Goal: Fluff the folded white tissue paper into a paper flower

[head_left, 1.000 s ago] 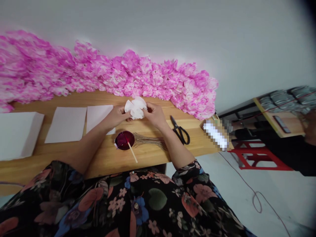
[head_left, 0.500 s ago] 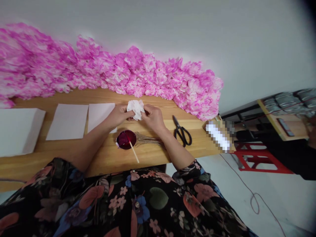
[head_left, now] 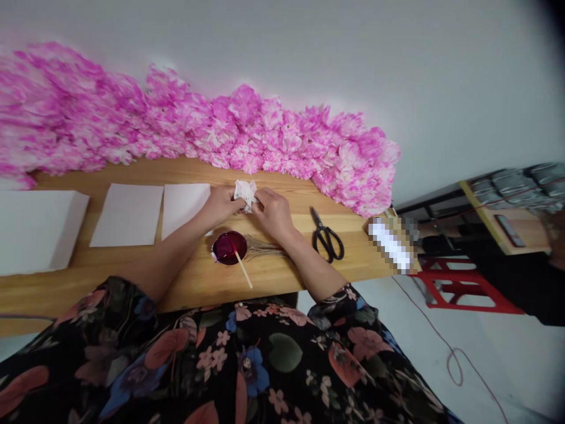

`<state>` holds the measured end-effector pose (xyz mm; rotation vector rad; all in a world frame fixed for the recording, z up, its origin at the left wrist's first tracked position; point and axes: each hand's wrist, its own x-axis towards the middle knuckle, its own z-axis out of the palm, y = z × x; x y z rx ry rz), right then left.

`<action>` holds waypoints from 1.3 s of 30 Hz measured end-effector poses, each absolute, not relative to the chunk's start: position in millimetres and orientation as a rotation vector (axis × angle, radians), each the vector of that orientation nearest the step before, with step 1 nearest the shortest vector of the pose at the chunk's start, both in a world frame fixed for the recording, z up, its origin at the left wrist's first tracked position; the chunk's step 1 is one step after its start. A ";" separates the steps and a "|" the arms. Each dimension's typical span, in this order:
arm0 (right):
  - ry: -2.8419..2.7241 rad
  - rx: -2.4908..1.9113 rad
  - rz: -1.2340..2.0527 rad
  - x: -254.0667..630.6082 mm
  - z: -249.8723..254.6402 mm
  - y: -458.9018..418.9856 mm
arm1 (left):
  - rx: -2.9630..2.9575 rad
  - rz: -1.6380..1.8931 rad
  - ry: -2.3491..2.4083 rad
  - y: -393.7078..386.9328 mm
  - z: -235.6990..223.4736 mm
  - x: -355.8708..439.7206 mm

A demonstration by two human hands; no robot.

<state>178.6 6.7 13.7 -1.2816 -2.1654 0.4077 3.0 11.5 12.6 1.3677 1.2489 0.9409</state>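
Observation:
Between my two hands is a crumpled piece of thin white paper (head_left: pixel 245 192), bunched up above the table. My left hand (head_left: pixel 223 203) pinches its left side, and the fingers of my right hand (head_left: pixel 272 211) are closed on its right side. Nearer to me sits a small bowl of dark red-purple liquid (head_left: pixel 226 247), with a pale wooden stick (head_left: pixel 245 272) leaning out over its rim. A bundle of thin brown strands (head_left: pixel 263 247) lies beside the bowl, partly under my right forearm. Black-handled scissors (head_left: pixel 325 237) rest to the right.
Pink and white paper flowers (head_left: pixel 247 129) are heaped along the wall. Two stacks of white sheets (head_left: pixel 128 215) and a larger white block (head_left: pixel 37 232) lie at left. A blurred-out item (head_left: pixel 391 242) sits at the table's right end. Beyond are a red stool (head_left: pixel 472 294) and another person's dark sleeve (head_left: pixel 512 282).
The white paper is bunched a little smaller between my fingers. My view has shifted slightly, so the tabletop things appear a bit further right.

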 end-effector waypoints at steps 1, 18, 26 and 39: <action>-2.117 -1.283 0.472 180.0 13.7 9.2 | 1.366 0.942 1.253 11.4 12.6 3.1; -1.668 -1.247 1.012 196.3 11.9 29.6 | 1.315 0.987 0.957 10.5 12.8 -7.2; -1.791 -1.167 0.278 198.3 28.3 16.7 | 1.335 1.068 0.968 7.1 12.9 -5.0; -2.191 -1.195 0.119 192.8 28.9 9.1 | 1.449 1.075 1.036 5.3 16.4 -2.4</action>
